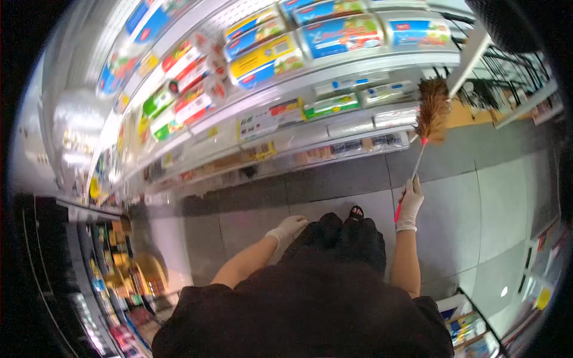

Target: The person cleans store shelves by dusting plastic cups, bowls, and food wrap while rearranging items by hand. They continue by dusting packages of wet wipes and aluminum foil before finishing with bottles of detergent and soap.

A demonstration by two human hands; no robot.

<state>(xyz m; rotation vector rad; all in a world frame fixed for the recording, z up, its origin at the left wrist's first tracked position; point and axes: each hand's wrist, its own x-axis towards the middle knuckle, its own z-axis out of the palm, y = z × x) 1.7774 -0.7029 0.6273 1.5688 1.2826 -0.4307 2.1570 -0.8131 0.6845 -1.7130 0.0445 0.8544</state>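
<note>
My right hand [410,203], in a pale glove, is closed round the pink handle of a feather duster [433,110]. A thin metal rod rises from the grip to the brown feathers. These feathers are at the right end of the shelf unit, beside its edge and overlapping the lower shelves in this view. My left hand [289,228], also gloved, hangs by my dark clothing with its fingers loosely stretched and nothing in them. Packaged rolls [343,37] with blue and white labels fill the upper shelf, and wrapped boxes [331,105] lie below.
Grey floor tiles [444,203] run between the shelf unit and my feet. Black wire racks [507,74] stand past the unit's right end. More stocked shelves [113,268] are at lower left, and a black-edged bin of goods [471,328] is at lower right.
</note>
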